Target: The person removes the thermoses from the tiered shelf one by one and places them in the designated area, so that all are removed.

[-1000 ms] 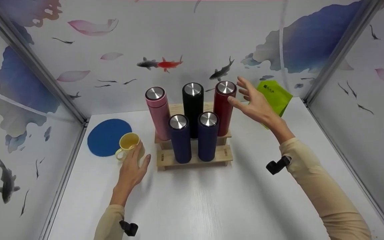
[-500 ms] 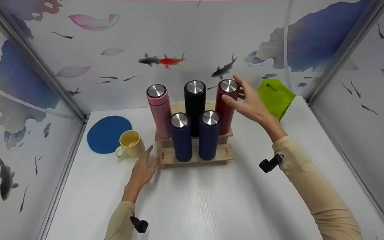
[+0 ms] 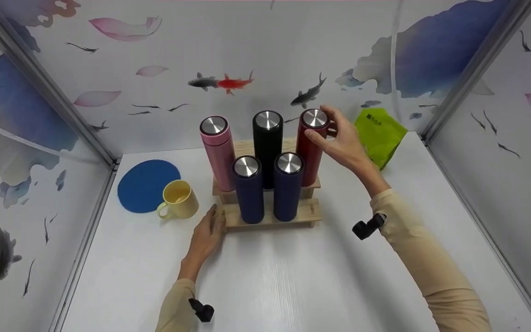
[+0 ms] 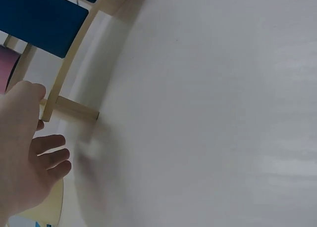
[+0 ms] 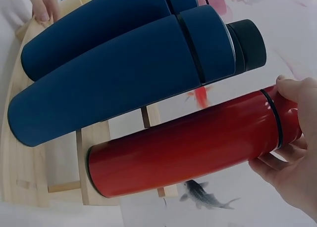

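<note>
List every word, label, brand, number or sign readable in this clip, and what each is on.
Nothing here can be read.
Green bag: one short line of dark print near the top, too small and blurred to read.
Red bottle, blue bottles, black bottle, pink bottle, yellow mug, wooden rack: no text on the sides in view.
</note>
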### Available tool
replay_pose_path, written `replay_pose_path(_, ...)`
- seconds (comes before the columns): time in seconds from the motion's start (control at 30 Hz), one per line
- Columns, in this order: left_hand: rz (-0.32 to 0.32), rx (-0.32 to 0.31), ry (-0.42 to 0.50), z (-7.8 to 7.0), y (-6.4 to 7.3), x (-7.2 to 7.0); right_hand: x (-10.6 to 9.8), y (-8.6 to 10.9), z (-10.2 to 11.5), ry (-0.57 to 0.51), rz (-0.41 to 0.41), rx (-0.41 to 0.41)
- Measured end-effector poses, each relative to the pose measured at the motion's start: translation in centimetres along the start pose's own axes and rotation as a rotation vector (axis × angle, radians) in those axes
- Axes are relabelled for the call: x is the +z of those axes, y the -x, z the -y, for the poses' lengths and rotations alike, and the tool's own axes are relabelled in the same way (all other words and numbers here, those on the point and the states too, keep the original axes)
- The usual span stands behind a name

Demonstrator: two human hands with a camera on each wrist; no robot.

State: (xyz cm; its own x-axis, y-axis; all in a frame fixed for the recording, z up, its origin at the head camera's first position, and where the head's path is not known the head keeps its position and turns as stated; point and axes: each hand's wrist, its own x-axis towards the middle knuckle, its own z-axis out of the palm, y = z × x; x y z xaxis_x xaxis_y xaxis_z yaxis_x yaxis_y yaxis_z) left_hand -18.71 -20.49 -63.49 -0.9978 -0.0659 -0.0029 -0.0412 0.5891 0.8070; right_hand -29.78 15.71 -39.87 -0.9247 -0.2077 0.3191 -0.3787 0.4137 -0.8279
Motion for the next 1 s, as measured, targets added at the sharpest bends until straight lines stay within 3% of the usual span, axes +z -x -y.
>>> replay_pose_path(0.43,-0.051,-0.021,0.222,0.0,-0.1,0.7,-0.1,0.0,0.1,0.004,-0.062,-0.06)
replay_pose_path(0.73,-0.075,-0.036,0.265,-0.5,-0.6,1.0,-1.0,0.2,0.1,0.011,-0.077,-0.075)
replay_pose_path(1.0,-0.063,-0.065,0.319,0.2,-0.2,1.5,-2.1,0.7,-0.2,0.027,-0.108,-0.052)
